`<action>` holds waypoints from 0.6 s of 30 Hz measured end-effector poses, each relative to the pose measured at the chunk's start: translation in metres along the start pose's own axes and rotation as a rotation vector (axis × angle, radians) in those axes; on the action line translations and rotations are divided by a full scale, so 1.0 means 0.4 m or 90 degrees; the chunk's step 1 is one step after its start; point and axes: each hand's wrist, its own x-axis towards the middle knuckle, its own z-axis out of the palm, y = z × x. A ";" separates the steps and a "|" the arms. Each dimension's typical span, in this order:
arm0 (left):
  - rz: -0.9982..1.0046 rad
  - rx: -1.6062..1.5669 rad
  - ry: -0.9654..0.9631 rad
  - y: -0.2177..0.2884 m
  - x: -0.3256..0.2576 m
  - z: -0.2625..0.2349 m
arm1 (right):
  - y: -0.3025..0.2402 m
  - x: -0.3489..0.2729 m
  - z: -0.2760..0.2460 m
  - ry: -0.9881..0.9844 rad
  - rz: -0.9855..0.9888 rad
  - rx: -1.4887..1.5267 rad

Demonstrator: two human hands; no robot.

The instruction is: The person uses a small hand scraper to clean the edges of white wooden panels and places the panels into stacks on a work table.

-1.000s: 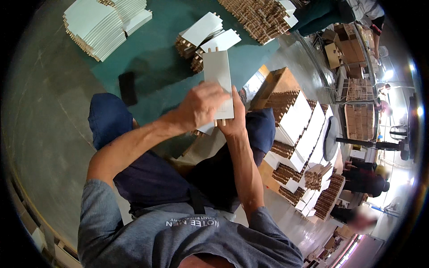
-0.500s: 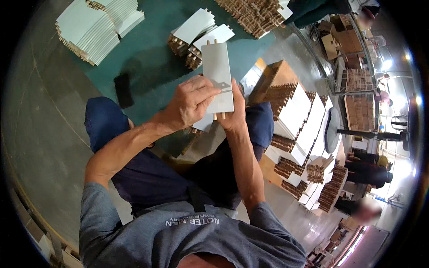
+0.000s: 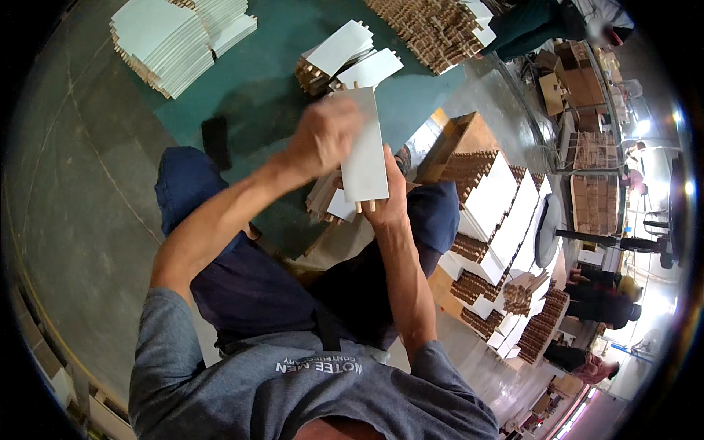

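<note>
Panel stacks (image 3: 345, 55) beyond held panel (image 3: 364, 147), probably on mat (image 3: 257, 81).

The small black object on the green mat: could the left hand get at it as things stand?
Probably yes. The black object lies bare on the green mat beside the left knee, nothing between, but the left hand is busy on the white panel.

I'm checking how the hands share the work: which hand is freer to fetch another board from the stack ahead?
Probably the left hand: it only rests on the white board, while the right hand grips it from below.
</note>
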 end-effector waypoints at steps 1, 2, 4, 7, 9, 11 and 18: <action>0.070 -0.107 0.032 0.043 -0.023 0.025 | -0.001 0.009 -0.012 0.018 0.036 0.140; 0.077 -0.113 0.022 0.086 -0.045 0.036 | -0.006 0.008 -0.006 0.022 0.048 0.128; 0.088 -0.124 0.002 0.149 -0.074 0.048 | -0.024 -0.003 0.026 0.032 0.075 0.104; 0.001 -0.009 0.018 0.054 -0.037 0.008 | -0.014 -0.004 -0.006 0.017 0.057 0.064; -0.074 0.012 0.081 -0.007 0.005 -0.021 | -0.007 -0.019 0.044 -0.022 -0.008 -0.125; -0.088 -0.003 0.154 -0.039 0.018 -0.036 | 0.003 0.000 0.027 -0.037 0.044 -0.044; 0.140 -0.192 -0.049 0.219 -0.120 0.042 | -0.050 0.003 0.031 0.007 0.010 -0.065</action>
